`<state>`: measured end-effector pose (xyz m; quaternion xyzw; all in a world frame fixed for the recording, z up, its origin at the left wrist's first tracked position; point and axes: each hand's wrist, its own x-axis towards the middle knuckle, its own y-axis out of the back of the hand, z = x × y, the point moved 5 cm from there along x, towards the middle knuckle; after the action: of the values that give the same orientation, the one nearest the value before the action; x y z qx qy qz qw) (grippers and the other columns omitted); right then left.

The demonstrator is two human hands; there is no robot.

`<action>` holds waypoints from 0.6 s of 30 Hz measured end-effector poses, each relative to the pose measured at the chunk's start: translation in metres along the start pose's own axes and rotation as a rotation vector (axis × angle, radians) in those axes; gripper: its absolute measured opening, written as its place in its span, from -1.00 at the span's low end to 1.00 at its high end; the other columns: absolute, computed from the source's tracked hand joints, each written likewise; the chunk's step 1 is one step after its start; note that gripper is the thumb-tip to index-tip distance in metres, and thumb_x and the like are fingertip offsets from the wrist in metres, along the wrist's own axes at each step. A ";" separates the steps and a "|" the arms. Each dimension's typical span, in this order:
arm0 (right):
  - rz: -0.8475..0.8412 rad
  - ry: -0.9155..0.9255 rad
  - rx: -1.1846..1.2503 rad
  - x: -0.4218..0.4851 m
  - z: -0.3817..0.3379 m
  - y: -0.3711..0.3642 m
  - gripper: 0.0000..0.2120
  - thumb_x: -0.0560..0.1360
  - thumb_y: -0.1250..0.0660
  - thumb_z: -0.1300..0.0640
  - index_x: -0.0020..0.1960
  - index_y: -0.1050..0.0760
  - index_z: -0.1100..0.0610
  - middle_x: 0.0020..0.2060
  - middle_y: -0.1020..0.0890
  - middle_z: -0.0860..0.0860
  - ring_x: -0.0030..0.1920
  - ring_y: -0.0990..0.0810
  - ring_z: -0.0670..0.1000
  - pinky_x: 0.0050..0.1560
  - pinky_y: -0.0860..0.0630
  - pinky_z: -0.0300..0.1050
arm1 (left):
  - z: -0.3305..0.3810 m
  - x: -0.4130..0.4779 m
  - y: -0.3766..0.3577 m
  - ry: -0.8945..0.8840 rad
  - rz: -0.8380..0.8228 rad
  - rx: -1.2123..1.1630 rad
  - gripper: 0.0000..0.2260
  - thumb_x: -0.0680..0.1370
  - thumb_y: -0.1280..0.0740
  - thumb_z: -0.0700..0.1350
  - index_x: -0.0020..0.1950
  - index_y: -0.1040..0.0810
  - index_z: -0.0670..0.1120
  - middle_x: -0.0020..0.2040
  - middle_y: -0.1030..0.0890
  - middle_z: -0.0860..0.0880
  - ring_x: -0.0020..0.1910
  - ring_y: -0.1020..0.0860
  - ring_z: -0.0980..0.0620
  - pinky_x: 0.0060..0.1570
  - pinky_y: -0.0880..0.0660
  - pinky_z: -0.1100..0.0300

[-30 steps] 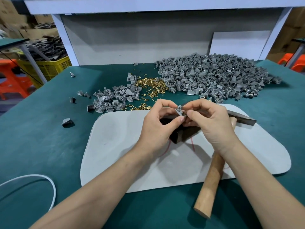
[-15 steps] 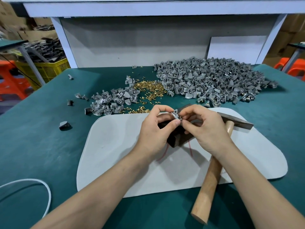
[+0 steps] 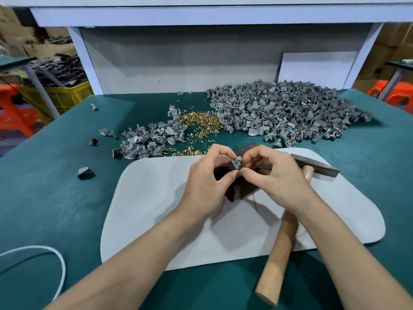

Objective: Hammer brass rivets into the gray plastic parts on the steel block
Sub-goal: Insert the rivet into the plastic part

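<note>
My left hand (image 3: 206,182) pinches a small gray plastic part (image 3: 237,163) above the dark steel block (image 3: 242,190), which sits on the pale mat (image 3: 156,198). My right hand (image 3: 276,177) meets it from the right, its fingertips pinching a brass rivet (image 3: 241,167) at the part's edge. The hammer (image 3: 283,240) lies on the mat under my right wrist, wooden handle toward me, steel head (image 3: 317,164) pointing right. Loose brass rivets (image 3: 199,124) are scattered behind the mat.
A big heap of gray parts (image 3: 286,113) fills the back right of the green table (image 3: 44,198). A smaller heap (image 3: 149,139) lies back left, with stray parts (image 3: 83,172) near it. A white cord (image 3: 55,260) loops at the near left edge.
Both hands stayed together over the block, shifting slightly while working the rivet at the gray part. The hammer has not moved.
</note>
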<state>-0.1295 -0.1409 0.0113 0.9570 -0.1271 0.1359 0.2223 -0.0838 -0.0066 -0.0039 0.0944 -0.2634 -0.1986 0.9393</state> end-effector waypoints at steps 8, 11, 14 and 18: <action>-0.044 -0.071 0.085 0.002 0.002 0.003 -0.81 0.37 -0.46 0.33 -0.26 -0.51 0.11 -0.33 -0.59 0.11 -0.27 -0.51 0.02 -0.20 -0.45 -0.13 | 0.014 -0.002 0.000 -0.146 -0.034 0.155 -0.78 0.42 -0.42 -0.27 0.00 -0.52 -0.06 -0.09 -0.58 0.30 0.02 -0.57 0.28 0.22 -0.42 -0.15; -0.035 -0.063 0.047 0.001 0.002 0.002 -0.84 0.40 -0.44 0.31 -0.26 -0.52 0.11 -0.28 -0.63 0.25 -0.29 -0.53 0.04 -0.23 -0.47 -0.07 | 0.015 -0.002 0.001 -0.141 -0.015 0.151 -0.78 0.41 -0.43 -0.25 -0.02 -0.50 -0.05 -0.11 -0.59 0.34 0.02 -0.59 0.23 0.20 -0.44 -0.15; -0.036 -0.061 0.034 0.002 0.004 0.002 -0.84 0.40 -0.44 0.30 -0.25 -0.53 0.10 -0.34 -0.62 0.12 -0.37 -0.50 -0.07 -0.37 -0.41 -0.26 | 0.013 -0.002 0.002 -0.122 0.006 0.142 -0.74 0.42 -0.46 -0.24 -0.04 -0.47 0.05 -0.07 -0.65 0.17 0.04 -0.61 0.10 0.15 -0.47 -0.12; -0.056 -0.057 0.111 0.002 0.004 0.002 -0.85 0.44 -0.40 0.33 -0.23 -0.52 0.13 -0.41 -0.56 0.02 -0.46 -0.46 -0.15 -0.46 -0.41 -0.29 | 0.015 -0.002 0.004 -0.125 0.060 0.162 -0.69 0.41 -0.48 -0.19 -0.07 -0.43 0.14 -0.12 -0.64 0.13 -0.01 -0.60 0.16 0.12 -0.49 -0.05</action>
<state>-0.1273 -0.1446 0.0088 0.9746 -0.0988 0.1091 0.1688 -0.0923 -0.0033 0.0083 0.1497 -0.3394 -0.1538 0.9158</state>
